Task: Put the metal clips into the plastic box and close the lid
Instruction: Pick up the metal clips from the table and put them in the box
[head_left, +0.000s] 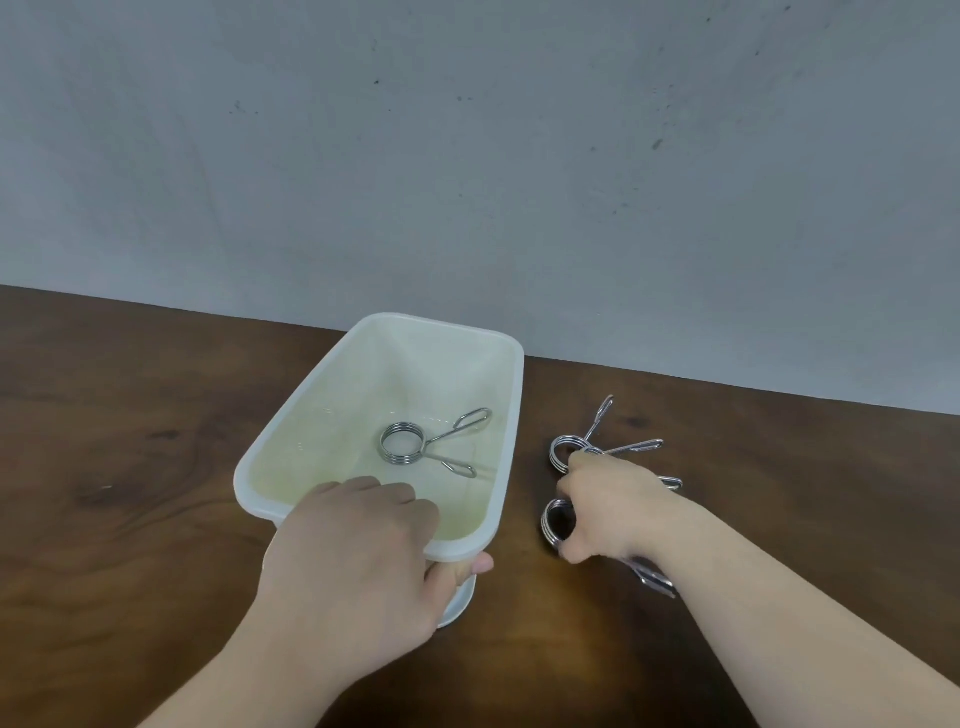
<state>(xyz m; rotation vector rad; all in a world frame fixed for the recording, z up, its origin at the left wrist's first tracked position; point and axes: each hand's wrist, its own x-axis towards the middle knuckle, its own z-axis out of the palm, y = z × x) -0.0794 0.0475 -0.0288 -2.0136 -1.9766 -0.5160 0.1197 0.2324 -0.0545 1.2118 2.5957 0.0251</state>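
A white plastic box (291, 431) stands open on the brown table, and one metal spring clip (400, 442) lies on its floor. My left hand (353, 561) grips the box's near rim, fingers inside and thumb under the edge. A white lid (460, 605) peeks out beneath the box's near end. To the right of the box lie two more metal clips: a far one (563, 449) and a near one (555, 522). My right hand (608, 506) rests over them, fingers curled around the near clip's coil.
The wooden table (130, 441) runs back to a grey wall (467, 156) just behind the box.
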